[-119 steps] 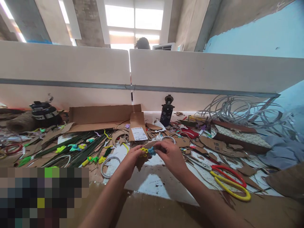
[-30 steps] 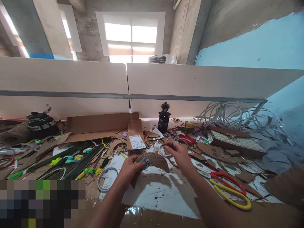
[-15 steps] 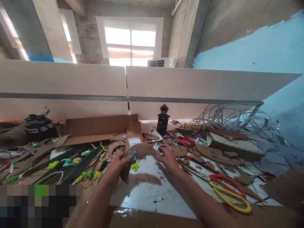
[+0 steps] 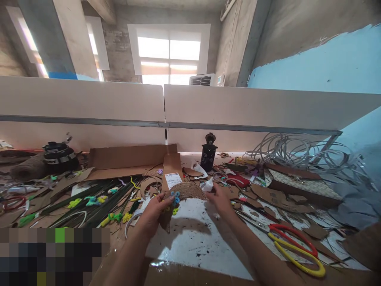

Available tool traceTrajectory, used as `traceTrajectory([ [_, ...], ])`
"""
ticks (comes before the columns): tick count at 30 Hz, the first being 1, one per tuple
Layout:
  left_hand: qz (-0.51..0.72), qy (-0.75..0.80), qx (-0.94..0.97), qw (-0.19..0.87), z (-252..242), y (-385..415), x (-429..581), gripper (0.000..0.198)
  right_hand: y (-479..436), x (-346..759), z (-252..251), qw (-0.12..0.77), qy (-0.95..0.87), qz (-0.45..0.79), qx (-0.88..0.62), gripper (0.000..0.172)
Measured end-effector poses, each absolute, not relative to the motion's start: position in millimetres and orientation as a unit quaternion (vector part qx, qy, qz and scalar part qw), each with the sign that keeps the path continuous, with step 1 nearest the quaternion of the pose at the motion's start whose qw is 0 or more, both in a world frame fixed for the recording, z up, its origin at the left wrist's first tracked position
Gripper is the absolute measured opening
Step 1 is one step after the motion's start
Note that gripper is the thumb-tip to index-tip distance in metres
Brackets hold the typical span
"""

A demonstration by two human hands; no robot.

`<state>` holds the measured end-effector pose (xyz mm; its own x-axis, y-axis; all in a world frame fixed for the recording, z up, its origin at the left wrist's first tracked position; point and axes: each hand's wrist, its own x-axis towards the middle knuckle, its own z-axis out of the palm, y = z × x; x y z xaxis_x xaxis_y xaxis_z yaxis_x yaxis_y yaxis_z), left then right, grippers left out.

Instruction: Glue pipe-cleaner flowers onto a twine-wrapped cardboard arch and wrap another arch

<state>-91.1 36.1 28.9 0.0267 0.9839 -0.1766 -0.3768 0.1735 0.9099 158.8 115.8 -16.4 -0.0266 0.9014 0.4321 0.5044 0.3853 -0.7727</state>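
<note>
Twine-wrapped arch (image 4: 187, 191) held upright above white tabletop (image 4: 193, 238), centre of our view; blue pipe-cleaner flower (image 4: 175, 197) on its left end. Left hand (image 4: 152, 212) pinches that end, thumb beside flower. Right hand (image 4: 220, 199) just right of arch, fingers curled on small white bottle (image 4: 208, 185), possibly glue, too small for us to tell. Red-and-yellow scissors (image 4: 296, 248) lie well right; green stems (image 4: 89, 198) left
</note>
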Motion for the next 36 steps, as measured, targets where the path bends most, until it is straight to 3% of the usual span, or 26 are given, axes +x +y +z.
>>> traceTrajectory([
  [8,0.446,0.521,0.442,0.578,27.1,22.7,-67.3,0.041,72.5,214.0,25.4,0.461,-0.681,0.343,-0.455,0.050],
  [12,0.416,0.515,0.478,0.577,26.3,20.0,-56.9,0.034,55.0,219.2,37.2,0.438,-0.697,0.329,-0.463,0.050],
  [21,0.381,0.517,0.491,0.588,21.8,21.5,-52.5,0.034,41.7,210.5,39.6,0.490,-0.583,0.471,-0.445,0.050],
  [36,0.354,0.524,0.501,0.590,26.7,18.5,-44.0,0.034,32.9,202.1,42.7,0.459,-0.663,0.392,-0.443,0.038],
])
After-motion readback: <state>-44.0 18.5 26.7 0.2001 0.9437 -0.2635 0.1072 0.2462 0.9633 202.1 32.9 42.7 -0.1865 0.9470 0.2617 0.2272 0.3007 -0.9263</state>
